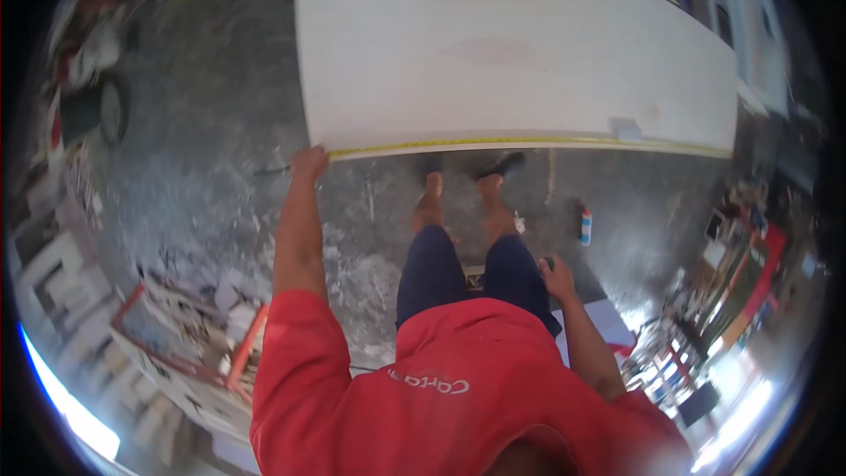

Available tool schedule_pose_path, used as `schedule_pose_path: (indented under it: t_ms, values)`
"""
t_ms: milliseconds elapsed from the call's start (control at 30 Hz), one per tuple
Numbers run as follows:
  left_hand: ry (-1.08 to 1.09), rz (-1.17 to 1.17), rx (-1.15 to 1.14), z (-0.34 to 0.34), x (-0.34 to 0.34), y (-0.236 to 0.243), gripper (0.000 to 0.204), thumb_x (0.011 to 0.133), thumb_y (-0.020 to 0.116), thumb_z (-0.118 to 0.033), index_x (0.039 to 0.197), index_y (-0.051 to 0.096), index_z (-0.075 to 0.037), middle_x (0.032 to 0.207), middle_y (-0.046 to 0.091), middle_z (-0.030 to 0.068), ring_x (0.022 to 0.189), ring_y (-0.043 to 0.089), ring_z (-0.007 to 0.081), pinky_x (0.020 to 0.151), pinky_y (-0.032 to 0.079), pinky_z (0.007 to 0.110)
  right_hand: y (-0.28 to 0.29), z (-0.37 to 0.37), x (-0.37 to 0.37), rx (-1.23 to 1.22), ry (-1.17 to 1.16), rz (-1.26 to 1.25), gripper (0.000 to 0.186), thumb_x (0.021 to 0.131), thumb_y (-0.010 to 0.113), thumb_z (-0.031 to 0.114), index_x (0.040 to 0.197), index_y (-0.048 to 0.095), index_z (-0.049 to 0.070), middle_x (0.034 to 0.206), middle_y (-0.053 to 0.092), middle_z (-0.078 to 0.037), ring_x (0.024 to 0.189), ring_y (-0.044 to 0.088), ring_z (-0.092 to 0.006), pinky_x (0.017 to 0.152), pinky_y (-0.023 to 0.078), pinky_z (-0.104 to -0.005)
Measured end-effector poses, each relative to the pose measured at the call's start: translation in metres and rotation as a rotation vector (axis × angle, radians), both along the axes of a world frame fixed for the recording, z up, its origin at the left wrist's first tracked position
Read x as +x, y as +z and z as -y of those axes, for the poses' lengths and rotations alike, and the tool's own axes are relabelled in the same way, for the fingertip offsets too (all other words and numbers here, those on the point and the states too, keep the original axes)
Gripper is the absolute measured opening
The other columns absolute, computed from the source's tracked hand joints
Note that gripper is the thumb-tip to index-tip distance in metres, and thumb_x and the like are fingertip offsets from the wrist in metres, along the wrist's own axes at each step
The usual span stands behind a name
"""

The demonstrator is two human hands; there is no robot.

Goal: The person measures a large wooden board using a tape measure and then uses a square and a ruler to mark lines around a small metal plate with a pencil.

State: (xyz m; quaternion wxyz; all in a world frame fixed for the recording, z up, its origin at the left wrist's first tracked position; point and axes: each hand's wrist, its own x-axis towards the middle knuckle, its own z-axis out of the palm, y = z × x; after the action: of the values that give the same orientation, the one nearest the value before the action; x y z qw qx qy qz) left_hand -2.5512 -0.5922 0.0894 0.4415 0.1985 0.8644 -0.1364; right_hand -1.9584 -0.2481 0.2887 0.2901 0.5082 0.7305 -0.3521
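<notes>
A large white board lies ahead of me, with a yellow measuring tape stretched along its near edge. At the board's near left corner, my left hand is closed on the tape's end. A thin dark strip shows just left of that hand; whether I hold it too I cannot tell. My right hand hangs beside my right thigh, well away from the board. Its fingers are closed round something small and green, mostly hidden. A small pale block rests on the board near the tape's right part.
A blue-and-white bottle with a red top stands on the grey floor to the right of my legs. Wooden frames and scraps are piled at lower left. Mixed clutter fills the right side. A dark bin is at far left.
</notes>
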Motion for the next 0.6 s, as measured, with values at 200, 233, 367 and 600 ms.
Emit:
schedule_pose_path:
  t_ms: [200, 233, 367, 600]
  values:
    - [0.032, 0.034, -0.122, 0.013, 0.005, 0.031, 0.041, 0.1, 0.052, -0.027, 0.133, 0.074, -0.017, 0.136, 0.072, 0.0171, 0.128, 0.067, 0.04, 0.106, 0.052, 0.058, 0.011, -0.002, 0.009, -0.064, -0.043, 0.061, 0.037, 0.105, 0.063, 0.036, 0.121, 0.071, 0.003, 0.099, 0.076, -0.02, 0.094, 0.074, -0.0349, 0.086, 0.055, -0.0451]
    - [-0.005, -0.062, -0.085, 0.012, 0.009, 0.028, 0.036, 0.098, 0.055, -0.025, 0.124, 0.078, -0.014, 0.128, 0.076, 0.0159, 0.121, 0.07, 0.0392, 0.1, 0.052, 0.057, 0.009, -0.002, 0.016, -0.016, 0.024, 0.012, 0.036, 0.105, 0.064, 0.035, 0.121, 0.071, 0.003, 0.096, 0.075, -0.018, 0.09, 0.074, -0.0325, 0.083, 0.055, -0.0438]
    - [-0.026, -0.132, -0.144, 0.011, 0.009, 0.019, 0.03, 0.096, 0.061, -0.027, 0.112, 0.083, -0.015, 0.114, 0.08, 0.0118, 0.109, 0.073, 0.0346, 0.087, 0.049, 0.053, 0.018, -0.008, 0.0, -0.051, -0.025, -0.003, 0.034, 0.106, 0.063, 0.032, 0.121, 0.071, 0.002, 0.088, 0.073, -0.013, 0.08, 0.071, -0.0248, 0.076, 0.055, -0.0396]
    - [-0.057, -0.231, -0.195, -0.013, 0.015, 0.025, 0.028, 0.095, 0.062, -0.032, 0.108, 0.084, -0.019, 0.11, 0.08, 0.0076, 0.105, 0.073, 0.0284, 0.08, 0.046, 0.05, 0.023, -0.005, 0.005, -0.073, -0.072, 0.096, 0.034, 0.106, 0.061, 0.033, 0.122, 0.073, 0.006, 0.1, 0.077, -0.017, 0.096, 0.075, -0.0337, 0.09, 0.055, -0.0436]
